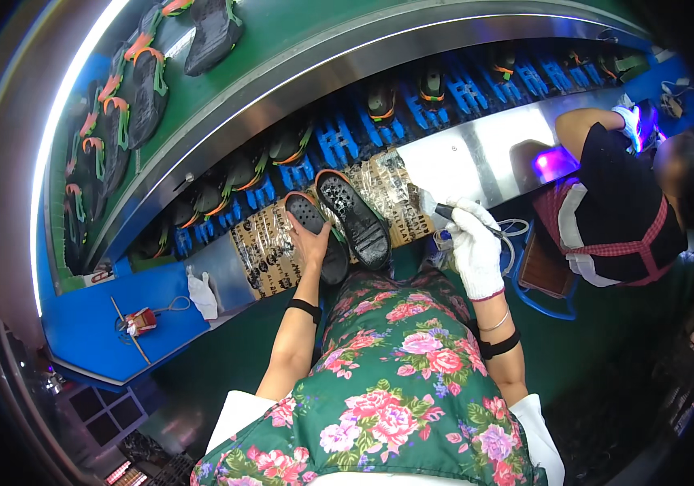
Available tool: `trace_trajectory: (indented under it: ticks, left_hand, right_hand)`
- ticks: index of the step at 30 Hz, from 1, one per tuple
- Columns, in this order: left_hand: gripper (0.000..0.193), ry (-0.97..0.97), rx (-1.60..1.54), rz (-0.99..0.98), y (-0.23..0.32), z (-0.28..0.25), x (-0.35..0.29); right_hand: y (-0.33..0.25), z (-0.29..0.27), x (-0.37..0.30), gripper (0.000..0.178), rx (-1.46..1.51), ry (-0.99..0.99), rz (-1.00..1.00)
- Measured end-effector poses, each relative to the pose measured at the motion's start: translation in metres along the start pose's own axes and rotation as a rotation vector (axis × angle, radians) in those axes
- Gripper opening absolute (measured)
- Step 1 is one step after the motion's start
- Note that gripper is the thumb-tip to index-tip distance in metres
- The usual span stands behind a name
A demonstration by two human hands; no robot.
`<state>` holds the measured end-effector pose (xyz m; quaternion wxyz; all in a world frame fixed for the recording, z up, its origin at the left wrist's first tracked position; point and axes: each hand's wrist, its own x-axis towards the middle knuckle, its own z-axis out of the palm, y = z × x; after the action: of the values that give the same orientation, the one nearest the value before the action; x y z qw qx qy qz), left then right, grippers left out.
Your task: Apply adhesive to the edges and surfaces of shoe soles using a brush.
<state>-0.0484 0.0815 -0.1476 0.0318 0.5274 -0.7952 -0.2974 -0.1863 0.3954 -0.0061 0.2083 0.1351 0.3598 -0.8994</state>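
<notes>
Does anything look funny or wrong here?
Yes, the hands don't match: the right hand, holding a brush, wears a white glove, but the left hand, gripping a dark shoe sole, is bare.

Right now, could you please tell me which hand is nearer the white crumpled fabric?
Left: the bare left hand is right of the white fabric; the white-gloved right hand is farther right.
</notes>
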Motion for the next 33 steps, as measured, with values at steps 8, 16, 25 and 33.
trace_trajectory:
  ticks: [8,16,25,33]
  left_hand:
    - [0.121,-0.007,0.062,0.052,0.007,-0.004,0.006]
    - [0.105,0.204,-0.320,0.355,0.004,-0.042,0.012]
    - [0.101,-0.099,-0.825,0.906,0.266,-0.183,-0.045]
    - [0.106,0.077,-0.187,1.127,0.481,-0.199,0.095]
  right_hand:
    - [-0.002,-0.004,0.003,0.019,-0.005,0.008,-0.020]
    - [-0.014,0.001,0.000,0.021,0.049,0.006,-0.010]
    - [-0.047,0.002,-0.009,0.016,0.029,0.008,-0.051]
    - [-0.054,-0.005,-0.004,0.014,0.088,-0.023,-0.042]
